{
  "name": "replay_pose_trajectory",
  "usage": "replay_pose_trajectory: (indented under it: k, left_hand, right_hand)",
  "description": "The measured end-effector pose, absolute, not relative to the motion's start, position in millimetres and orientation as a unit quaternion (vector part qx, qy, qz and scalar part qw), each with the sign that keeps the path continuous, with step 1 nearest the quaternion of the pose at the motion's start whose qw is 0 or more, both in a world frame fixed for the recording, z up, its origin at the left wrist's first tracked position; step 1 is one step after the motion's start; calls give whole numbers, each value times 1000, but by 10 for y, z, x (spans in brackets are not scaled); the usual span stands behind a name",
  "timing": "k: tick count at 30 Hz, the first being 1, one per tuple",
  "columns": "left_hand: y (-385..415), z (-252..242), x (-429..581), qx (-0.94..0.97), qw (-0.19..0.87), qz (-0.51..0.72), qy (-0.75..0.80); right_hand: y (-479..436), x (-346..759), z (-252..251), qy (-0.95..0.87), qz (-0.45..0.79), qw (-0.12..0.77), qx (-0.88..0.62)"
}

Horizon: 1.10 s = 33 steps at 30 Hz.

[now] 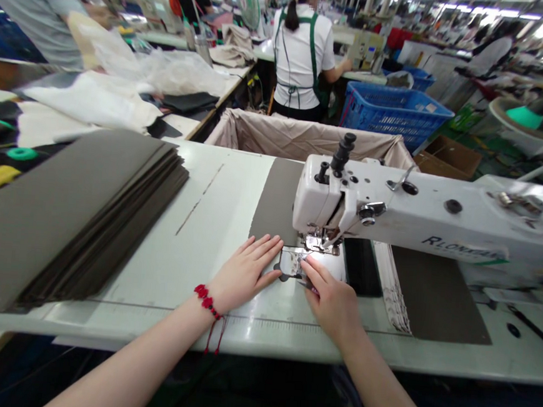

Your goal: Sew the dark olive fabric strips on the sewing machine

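My left hand point(246, 269) lies flat with its fingers stretched out, the tips at the near edge of a grey-brown fabric panel point(274, 197). That panel runs under the head of a white sewing machine point(393, 204). My right hand point(334, 301) is in front of the needle area, fingertips on the shiny metal plate point(336, 268). Its fingers are curled together, and a small dark item shows partly beneath them, too hidden to name. The presser foot point(318, 243) is just beyond both hands. A red bracelet point(206, 299) circles my left wrist.
A thick stack of grey-brown panels point(74, 200) lies at left. Right of the needle are a black phone-like slab point(362, 267) and another stack of panels point(438, 295). Beyond the table edge stand a cloth-lined bin point(281, 135), a blue crate point(394, 110) and a co-worker point(302, 55).
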State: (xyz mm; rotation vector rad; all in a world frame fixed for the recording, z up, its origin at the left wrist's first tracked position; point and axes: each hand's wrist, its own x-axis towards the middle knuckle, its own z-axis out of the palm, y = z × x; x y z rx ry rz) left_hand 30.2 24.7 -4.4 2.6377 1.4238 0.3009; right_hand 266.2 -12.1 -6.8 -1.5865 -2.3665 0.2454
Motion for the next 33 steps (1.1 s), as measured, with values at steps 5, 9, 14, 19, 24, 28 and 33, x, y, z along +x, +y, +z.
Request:
replay_pose_trajectory:
  k: [5, 9, 14, 19, 24, 28, 33]
  left_hand:
    - [250, -67, 312, 869, 47, 102, 481]
    - [238, -62, 318, 868, 45, 104, 484]
    - [244, -63, 327, 866, 44, 112, 485]
    - [250, -65, 326, 868, 46, 111, 482]
    - [256, -57, 327, 869, 54, 109, 480]
    - [261, -54, 326, 870, 53, 104, 480]
    - [263, -56, 325, 870, 47, 102, 480]
  right_hand:
    - [-123, 2662, -56, -819, 85, 133, -552]
    - [-122, 2662, -59, -820, 94, 132, -549]
    - [-114, 2657, -57, -819, 101, 136, -549]
    - [-108, 2650, -53, -819, 102, 130, -550]
    - [-111, 2647, -54, -818, 109, 126, -550]
    - [-112, 2646, -64, -817, 109, 123, -553]
    - [-110, 2643, -67, -817, 106, 126, -552]
